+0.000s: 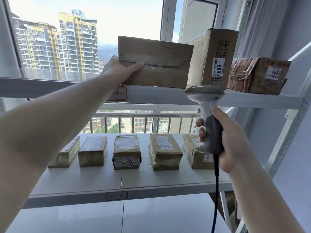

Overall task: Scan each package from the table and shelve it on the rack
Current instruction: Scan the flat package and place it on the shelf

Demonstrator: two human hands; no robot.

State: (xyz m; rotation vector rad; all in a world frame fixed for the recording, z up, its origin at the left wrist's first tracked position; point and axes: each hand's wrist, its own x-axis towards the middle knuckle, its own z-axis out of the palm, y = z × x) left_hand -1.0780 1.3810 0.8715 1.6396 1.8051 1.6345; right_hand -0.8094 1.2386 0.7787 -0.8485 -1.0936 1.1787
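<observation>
At the left, the left hand [117,68] reaches up to the upper shelf [252,99] of the rack and grips the left end of a wide cardboard package [156,64]: the thumb lies along the taped seam on its front face, while the other fingers wrap round the end, out of sight. The package sits on the shelf with its long face to the camera, above a red-bordered tag [117,93] on the shelf edge. Just beside it on the right, touching or nearly so, stands a tall upright box labelled 6085 [217,58], and further right lies a flat reddish parcel labelled 4068 [257,74]. Below the tall box, the right hand [225,138] holds a scanner [207,115] by its grey handle, fingers [201,132] curled round the front of it, head pointing up towards the shelf edge; its dark cable [216,190] hangs down. The scanner's head overlaps the foot of the 6085 box in view. On the lower shelf [117,179] five taped boxes stand in a row, well apart from both hands; the middle one reads 5144 [127,152], and the rightmost box [195,153] is partly hidden behind the scanner handle. Behind the rack are a window and tower blocks [58,44].
</observation>
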